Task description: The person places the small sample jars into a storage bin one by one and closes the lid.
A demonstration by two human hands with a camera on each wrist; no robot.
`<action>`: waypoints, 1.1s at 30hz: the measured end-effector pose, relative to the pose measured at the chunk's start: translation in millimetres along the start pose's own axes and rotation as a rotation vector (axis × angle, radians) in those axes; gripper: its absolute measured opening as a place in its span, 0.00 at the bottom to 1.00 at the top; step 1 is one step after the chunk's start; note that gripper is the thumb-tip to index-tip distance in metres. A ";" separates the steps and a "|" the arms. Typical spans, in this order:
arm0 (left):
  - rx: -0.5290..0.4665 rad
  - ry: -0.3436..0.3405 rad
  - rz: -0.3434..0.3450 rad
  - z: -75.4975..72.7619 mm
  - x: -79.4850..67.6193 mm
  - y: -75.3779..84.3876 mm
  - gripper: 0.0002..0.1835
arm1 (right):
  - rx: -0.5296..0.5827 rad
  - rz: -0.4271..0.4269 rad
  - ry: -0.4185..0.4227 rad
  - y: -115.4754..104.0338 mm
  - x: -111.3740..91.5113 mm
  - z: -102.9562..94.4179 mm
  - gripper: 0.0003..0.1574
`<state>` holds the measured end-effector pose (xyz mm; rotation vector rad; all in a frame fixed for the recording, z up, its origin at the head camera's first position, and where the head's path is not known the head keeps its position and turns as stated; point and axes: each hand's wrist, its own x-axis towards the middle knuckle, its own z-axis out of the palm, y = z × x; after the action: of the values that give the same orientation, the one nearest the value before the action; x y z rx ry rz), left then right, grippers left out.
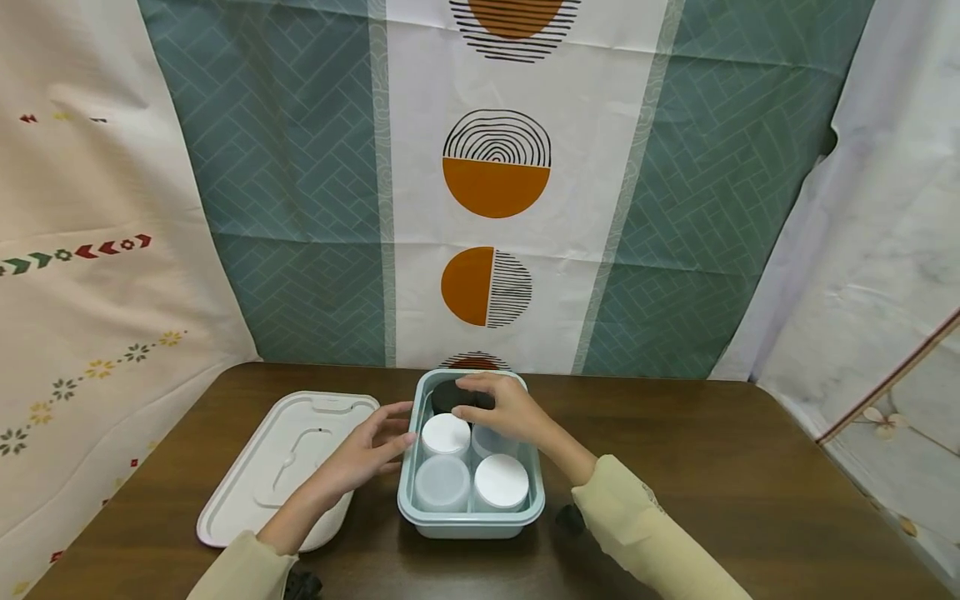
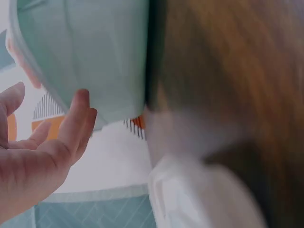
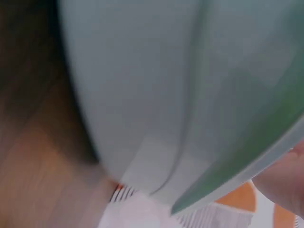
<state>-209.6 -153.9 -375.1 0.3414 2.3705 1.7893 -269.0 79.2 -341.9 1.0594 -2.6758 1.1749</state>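
Note:
A pale green plastic bin [image 1: 472, 527] stands on the table, with several round containers inside. Two nearer ones have white lids [image 1: 501, 482], others have frosted tops [image 1: 442, 483], and black round tops [image 1: 450, 397] show at the far end. My right hand [image 1: 506, 408] reaches over the bin's far right, its thumb and fingers around a black round top, partly covering it. Against the bin's left side, my left hand [image 1: 372, 446] rests with its fingers spread. In the left wrist view, fingertips [image 2: 81, 97] of that hand meet the bin's outer wall [image 2: 107, 52].
Left of the bin, a white lid [image 1: 288, 467] lies flat on the brown wooden table [image 1: 675, 492], partly under my left forearm. A patterned curtain [image 1: 495, 225] hangs right behind the table's back edge. Light cloths hang at both sides.

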 end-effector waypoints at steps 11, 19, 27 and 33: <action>0.082 0.076 0.027 -39.8 -13.3 5.9 0.32 | 0.292 -0.029 -0.034 -51.2 -23.6 22.0 0.33; 0.125 0.125 0.057 -60.9 -21.8 -0.5 0.31 | 0.385 -0.010 -0.058 -72.3 -30.1 47.6 0.37; 0.235 0.149 0.068 -84.1 -32.6 -7.8 0.31 | 0.426 -0.032 -0.053 -91.5 -32.5 77.0 0.37; 0.391 0.140 0.002 -103.1 -36.4 -16.3 0.34 | 0.420 -0.020 -0.130 -100.9 -37.4 104.2 0.36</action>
<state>-202.4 -263.5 -362.8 0.2691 2.8171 1.3803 -156.0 -16.9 -362.5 1.2450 -2.5608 1.7746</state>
